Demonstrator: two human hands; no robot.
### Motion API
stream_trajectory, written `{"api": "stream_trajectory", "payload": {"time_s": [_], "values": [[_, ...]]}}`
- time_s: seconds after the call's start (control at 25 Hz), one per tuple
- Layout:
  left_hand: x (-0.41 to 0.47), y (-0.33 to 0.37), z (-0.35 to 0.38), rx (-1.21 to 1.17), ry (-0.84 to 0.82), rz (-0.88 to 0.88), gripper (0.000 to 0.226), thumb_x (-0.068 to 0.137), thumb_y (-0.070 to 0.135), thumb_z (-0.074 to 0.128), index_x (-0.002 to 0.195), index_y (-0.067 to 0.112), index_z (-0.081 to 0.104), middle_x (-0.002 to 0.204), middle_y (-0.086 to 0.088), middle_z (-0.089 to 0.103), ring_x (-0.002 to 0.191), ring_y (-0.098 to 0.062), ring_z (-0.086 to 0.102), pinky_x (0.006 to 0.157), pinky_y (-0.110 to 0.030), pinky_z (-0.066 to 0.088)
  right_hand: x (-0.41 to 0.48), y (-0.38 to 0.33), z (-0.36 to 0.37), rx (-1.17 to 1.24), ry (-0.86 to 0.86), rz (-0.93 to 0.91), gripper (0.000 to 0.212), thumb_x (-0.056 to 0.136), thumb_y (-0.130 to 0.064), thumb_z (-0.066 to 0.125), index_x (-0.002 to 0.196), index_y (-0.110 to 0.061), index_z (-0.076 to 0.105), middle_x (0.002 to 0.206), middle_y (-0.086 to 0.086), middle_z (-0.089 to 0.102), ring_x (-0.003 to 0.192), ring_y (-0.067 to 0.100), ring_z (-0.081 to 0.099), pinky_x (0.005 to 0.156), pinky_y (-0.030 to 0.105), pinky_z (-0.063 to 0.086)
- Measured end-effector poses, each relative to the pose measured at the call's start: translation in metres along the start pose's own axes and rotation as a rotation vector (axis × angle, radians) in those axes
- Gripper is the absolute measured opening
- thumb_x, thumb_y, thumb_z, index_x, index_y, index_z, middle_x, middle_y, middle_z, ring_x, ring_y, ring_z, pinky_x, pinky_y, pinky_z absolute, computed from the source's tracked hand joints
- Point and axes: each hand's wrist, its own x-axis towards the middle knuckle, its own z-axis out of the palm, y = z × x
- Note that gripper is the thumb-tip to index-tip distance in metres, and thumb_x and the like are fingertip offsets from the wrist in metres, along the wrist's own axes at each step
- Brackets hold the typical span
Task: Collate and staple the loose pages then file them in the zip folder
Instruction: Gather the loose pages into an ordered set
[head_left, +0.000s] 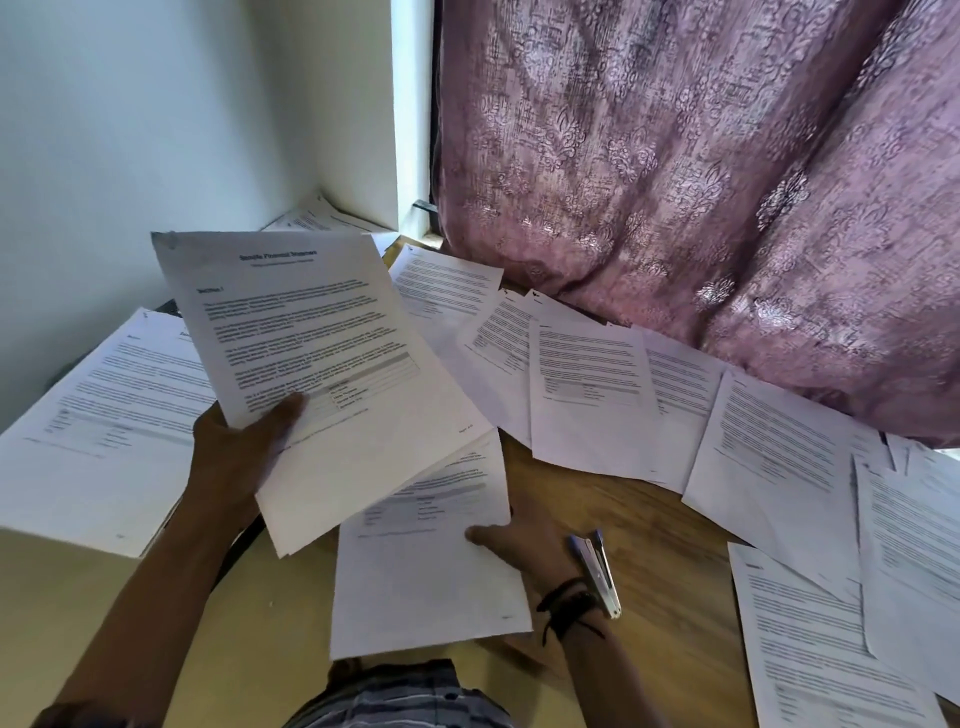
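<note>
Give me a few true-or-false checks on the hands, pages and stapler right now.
The left hand holds a raised stack of pages. True.
The right hand grips the stapler. False: the stapler lies on the table beside that wrist; the hand pinches a single sheet.
Loose pages lie spread along the curtain. True.
The stapler rests on top of paper. False: it lies on bare wood.
</note>
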Motion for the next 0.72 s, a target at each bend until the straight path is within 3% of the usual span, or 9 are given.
{"api": "stream_trajectory", "payload": {"time_s": [0.08,0.2,0.32,0.48,0.6,0.72], "values": [[-0.002,-0.001,-0.004,0.001,-0.042,-0.04,0.028,0.085,0.012,0.07,0.109,0.026,0.066,0.107,0.003,0.071,0.093,-0.013,0.069,0.075,-0.03,0.059,-0.014,-0.005,-0.023,0.049,-0.053,-0.025,0.031,0.082,-0.018,0.076,0.112,-0.018,0.068,0.106,0.0,0.074,0.088,0.012,0.072,0.077,0.03,0.06],[-0.011,-0.005,-0.002,0.017,-0.158,-0.099,0.04,0.083,0.02,0.069,0.122,0.026,0.062,0.116,0.0,0.07,0.106,-0.02,0.067,0.087,-0.039,0.054,-0.037,-0.013,-0.064,0.143,-0.109,-0.086,0.031,0.082,-0.018,0.078,0.111,-0.02,0.067,0.103,0.001,0.076,0.089,0.017,0.074,0.077,0.036,0.061],[-0.031,-0.005,0.017,0.003,-0.248,-0.134,0.041,0.083,0.023,0.071,0.123,0.025,0.062,0.112,0.003,0.072,0.103,-0.019,0.068,0.078,-0.031,0.058,-0.057,-0.017,-0.1,0.326,-0.127,-0.181,0.04,0.084,-0.007,0.072,0.121,-0.017,0.061,0.109,0.005,0.075,0.096,0.024,0.073,0.073,0.031,0.06],[-0.054,-0.011,0.05,-0.047,-0.388,-0.249,0.085,0.042,0.044,0.095,0.118,0.017,0.067,0.114,-0.007,0.072,0.101,-0.028,0.07,0.072,-0.033,0.06,-0.066,-0.018,-0.138,0.475,-0.163,-0.292,0.051,0.086,0.008,0.061,0.132,-0.013,0.052,0.122,0.012,0.068,0.11,0.032,0.067,0.085,0.042,0.058],[-0.069,-0.021,0.076,-0.094,-0.469,-0.343,0.075,0.04,0.038,0.097,0.109,0.02,0.073,0.118,-0.012,0.069,0.103,-0.034,0.068,0.076,-0.043,0.06,-0.07,-0.017,-0.16,0.464,-0.162,-0.3,0.055,0.087,0.008,0.058,0.136,-0.016,0.049,0.125,0.012,0.066,0.112,0.034,0.065,0.09,0.047,0.057],[-0.087,-0.029,0.099,-0.139,-0.518,-0.44,0.08,0.045,0.033,0.096,0.116,0.013,0.068,0.117,-0.016,0.069,0.102,-0.038,0.068,0.075,-0.046,0.06,-0.071,-0.007,-0.172,0.435,-0.177,-0.312,0.054,0.085,-0.003,0.063,0.136,-0.018,0.05,0.125,0.014,0.066,0.112,0.037,0.064,0.089,0.047,0.056]]}}
